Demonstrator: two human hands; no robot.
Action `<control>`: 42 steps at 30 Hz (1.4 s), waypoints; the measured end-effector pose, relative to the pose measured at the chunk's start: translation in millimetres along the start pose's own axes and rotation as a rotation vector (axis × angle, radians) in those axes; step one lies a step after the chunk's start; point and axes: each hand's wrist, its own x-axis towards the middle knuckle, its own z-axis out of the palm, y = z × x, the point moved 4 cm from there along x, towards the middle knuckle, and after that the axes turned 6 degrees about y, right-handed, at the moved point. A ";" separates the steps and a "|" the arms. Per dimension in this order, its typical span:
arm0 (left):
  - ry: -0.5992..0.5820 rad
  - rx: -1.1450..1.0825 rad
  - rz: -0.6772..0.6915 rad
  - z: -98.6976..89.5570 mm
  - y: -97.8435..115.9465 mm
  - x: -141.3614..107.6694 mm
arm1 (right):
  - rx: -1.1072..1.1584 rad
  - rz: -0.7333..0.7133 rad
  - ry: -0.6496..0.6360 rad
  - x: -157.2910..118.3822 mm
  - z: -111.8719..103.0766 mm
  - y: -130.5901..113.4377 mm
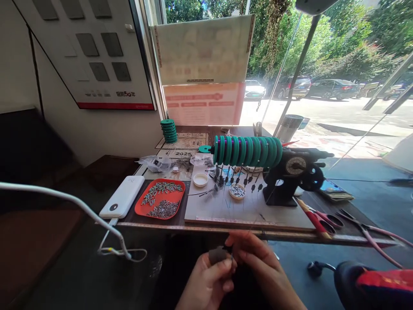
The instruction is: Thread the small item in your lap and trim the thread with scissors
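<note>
Landmark = the pale board (211,212) on the desk. Going left to right. White cable (69,196) comes in well left of the board, its end hanging lower than the desk edge. White power bank (124,196) lies left of the board, past the tray. Orange tray (139,209) sits just beside the board's left edge; two piles of small metal parts in it, greenish pins above, silvery bits below. Stack of green discs (168,131) stands behind the board, off to its left. Shallow white dish (200,180) is on the board, left part.

My left hand (213,275) is in front of the board's near edge, thumb and finger pinched on a small dark piece (227,249). So the piece is off the board, in front of it. My right hand (263,258) is just right of that, fingers curled in at the same piece; can't tell if they grip it or only touch.

Bead dish (238,198) is mid-board, full of small silvery bits. Green-ringed roller (248,151) runs above the board's back, carried by the black machine (284,185) on its right part. Scissors (334,220), then pliers (364,227), lie right of the board.
</note>
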 end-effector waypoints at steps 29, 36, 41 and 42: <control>0.019 0.650 0.307 8.0 28.7 -8.9 | -1.526 -1.455 -0.513 -13.7 38.9 -84.9; -0.008 0.474 0.198 1.0 30.1 -2.6 | -1.490 -1.046 -0.547 19.0 35.0 -67.4; 0.102 0.681 0.451 5.6 30.9 -2.7 | -1.503 -0.884 -0.393 24.1 28.9 -61.4; 0.111 0.708 0.505 6.7 30.7 -2.1 | -1.505 -0.878 -0.362 23.9 28.1 -61.3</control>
